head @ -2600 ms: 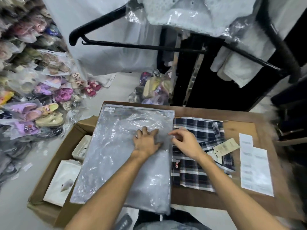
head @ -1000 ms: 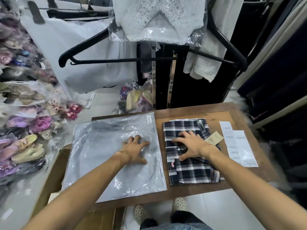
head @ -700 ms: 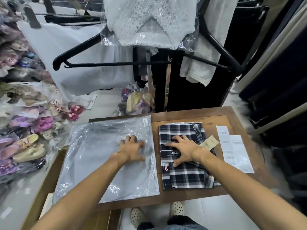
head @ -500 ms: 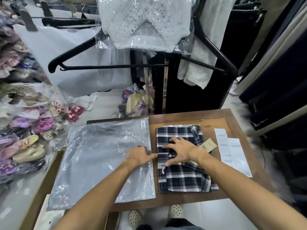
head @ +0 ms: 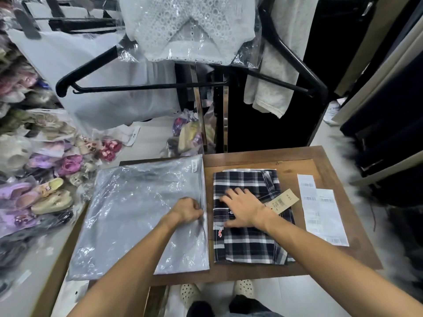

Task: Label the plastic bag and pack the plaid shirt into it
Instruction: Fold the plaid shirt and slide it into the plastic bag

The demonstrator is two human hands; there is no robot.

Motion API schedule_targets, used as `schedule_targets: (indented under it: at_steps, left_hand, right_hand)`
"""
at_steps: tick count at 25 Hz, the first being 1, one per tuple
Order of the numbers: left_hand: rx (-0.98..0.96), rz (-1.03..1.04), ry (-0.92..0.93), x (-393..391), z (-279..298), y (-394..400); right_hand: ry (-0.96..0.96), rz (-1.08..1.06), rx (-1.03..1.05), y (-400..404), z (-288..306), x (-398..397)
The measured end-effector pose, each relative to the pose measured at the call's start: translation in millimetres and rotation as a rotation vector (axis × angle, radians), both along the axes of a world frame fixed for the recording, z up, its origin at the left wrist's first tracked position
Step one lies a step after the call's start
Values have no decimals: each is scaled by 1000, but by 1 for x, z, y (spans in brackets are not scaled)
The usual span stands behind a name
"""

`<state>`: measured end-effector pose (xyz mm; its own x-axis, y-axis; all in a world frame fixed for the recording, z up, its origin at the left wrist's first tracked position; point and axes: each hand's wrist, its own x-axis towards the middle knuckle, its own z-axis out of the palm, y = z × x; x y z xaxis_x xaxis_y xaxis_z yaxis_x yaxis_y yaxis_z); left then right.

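A: Since half a second ago, left hand (head: 188,211) has slid to the right-hand edge of the plastic bag (head: 137,216); fingers now curled, pinching at that edge. Earlier it lay flat, further in on the film. Right hand (head: 243,208) barely shifted.

B: Right hand's state?

A: Spread flat, palm down on the plaid shirt (head: 248,225). Likely pinning the fold so it stays square while the other hand works the bag.

B: Where do the task's things sit?

A: Bag flat on the left half of the counter (head: 325,161), overhanging its left side. Shirt folded just beside it on the right, a narrow strip of wood between them. Nothing inside the bag yet.

B: Labelled?

A: Small barcode sticker (head: 194,165) on the bag's far right corner. So labelling looks done; packing not begun. Label sheets (head: 320,207) lie further right, apart from the shirt. Brown hang tag (head: 282,200) pokes out from the shirt beside the right wrist.

B: Why pinch that edge?

A: My guess: that side is the opening, facing the shirt, so the garment can slide straight across. Cannot tell whether the two layers have parted. Thin film clings; the hang tag may snag on entry.
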<state>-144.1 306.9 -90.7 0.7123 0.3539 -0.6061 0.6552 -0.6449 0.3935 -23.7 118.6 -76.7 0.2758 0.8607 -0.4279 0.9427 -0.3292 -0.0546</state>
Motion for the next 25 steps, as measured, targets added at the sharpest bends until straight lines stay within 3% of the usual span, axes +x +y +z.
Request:
schedule_targets:
  at_steps: [4,9,12,17,21,23,25]
  left_hand:
    - [66,0,-23,-10,0,5]
    - [75,0,-76,-24,3,5]
    - [105,11,-123,-31,1,-4]
    - [107,64,-169,-33,4,-9]
    - [-18,206,-150,-38,15,-4]
    - [-97,260,-154,-41,18,-4]
    - [-172,301,-163,-45,19,-4]
  right_hand:
    - [169,385,202,9,-8,-16]
    - [272,462,98,22,-4,-13]
    - [343,487,143,26,-4,-7]
    - [818,158,280,24,-3,21]
    - [1271,-232,372,19,2,33]
    - [1343,-347,392,18,1,34]
    - [1259,-338,390,22,-7,32]
